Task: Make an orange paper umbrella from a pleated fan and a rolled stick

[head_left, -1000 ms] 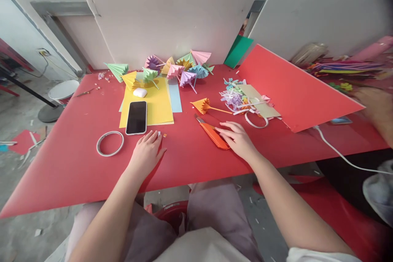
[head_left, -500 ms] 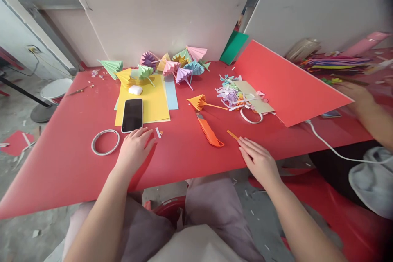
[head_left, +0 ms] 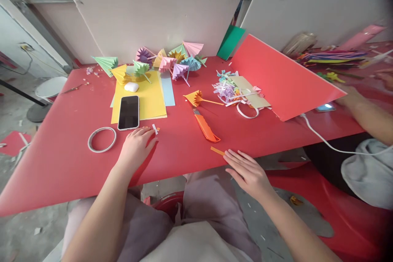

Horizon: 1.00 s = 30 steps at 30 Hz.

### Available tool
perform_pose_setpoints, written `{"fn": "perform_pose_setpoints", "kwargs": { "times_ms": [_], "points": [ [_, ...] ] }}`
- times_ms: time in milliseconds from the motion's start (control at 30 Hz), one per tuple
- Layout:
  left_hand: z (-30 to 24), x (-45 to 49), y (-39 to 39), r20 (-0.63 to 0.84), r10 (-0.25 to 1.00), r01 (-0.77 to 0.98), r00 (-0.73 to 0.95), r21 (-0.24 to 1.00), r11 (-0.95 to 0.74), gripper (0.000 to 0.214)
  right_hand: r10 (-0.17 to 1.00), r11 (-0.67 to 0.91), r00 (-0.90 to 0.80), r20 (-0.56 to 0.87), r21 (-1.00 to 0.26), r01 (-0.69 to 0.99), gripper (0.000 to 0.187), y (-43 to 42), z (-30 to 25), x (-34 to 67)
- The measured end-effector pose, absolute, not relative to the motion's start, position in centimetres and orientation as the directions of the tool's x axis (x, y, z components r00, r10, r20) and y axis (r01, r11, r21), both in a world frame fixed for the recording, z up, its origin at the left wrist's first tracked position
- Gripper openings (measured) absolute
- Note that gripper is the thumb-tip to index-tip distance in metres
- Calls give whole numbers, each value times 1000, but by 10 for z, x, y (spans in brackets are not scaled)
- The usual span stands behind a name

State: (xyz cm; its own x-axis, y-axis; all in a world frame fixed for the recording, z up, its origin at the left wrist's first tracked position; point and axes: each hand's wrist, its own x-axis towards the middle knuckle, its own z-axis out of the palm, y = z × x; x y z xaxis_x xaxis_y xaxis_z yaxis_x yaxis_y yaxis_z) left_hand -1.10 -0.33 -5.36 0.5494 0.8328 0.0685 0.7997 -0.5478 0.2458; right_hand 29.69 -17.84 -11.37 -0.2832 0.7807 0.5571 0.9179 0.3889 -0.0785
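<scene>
My left hand (head_left: 136, 145) rests palm down on the red table, fingers loosely spread, just below the phone (head_left: 129, 112). Its index fingertip reaches a small white paper piece (head_left: 155, 129). Near the table's front edge, my right hand (head_left: 247, 170) is stretched out flat with the thumb apart. Its fingertips lie on the end of a narrow orange paper strip (head_left: 217, 150). Between the hands lies an orange cutter knife (head_left: 206, 127), blade showing. Just beyond it is an orange folded paper umbrella (head_left: 196, 98) on a thin stick.
A tape roll (head_left: 102, 139) lies at left. Yellow paper (head_left: 153, 104) sits under the phone. Several pleated paper umbrellas (head_left: 167, 64) line the back. Paper scraps (head_left: 227, 90) lie before a leaning red board (head_left: 285, 77). Another person's arm (head_left: 365, 110) and a white cable (head_left: 325, 143) are at right.
My right hand has slid the orange strip left and toward the table's front edge. My left hand has shifted slightly, its index finger now at the white piece. The view has moved a little.
</scene>
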Motion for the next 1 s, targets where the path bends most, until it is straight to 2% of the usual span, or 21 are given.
{"fn": "perform_pose_setpoints", "kwargs": {
  "times_ms": [167,400,633,833,1000],
  "points": [
    [-49,-17,0,92,859,831,504,220,-512,29,751,478,-359,554,-82,874,38,-163,-104,258],
    [-31,-40,6,197,940,913,278,251,-322,27,738,570,-412,535,-167,804,28,-112,-96,211],
    [-15,-92,9,-81,994,993,69,103,-61,20,764,615,-472,440,-276,738,25,-59,-92,195],
    [-22,-94,6,-189,972,990,138,26,-136,15,813,568,-407,417,-414,711,21,-36,-92,189],
    [-20,-94,4,-200,971,991,130,50,-122,19,829,542,-357,430,-459,704,21,-9,-90,182]
  ]
}}
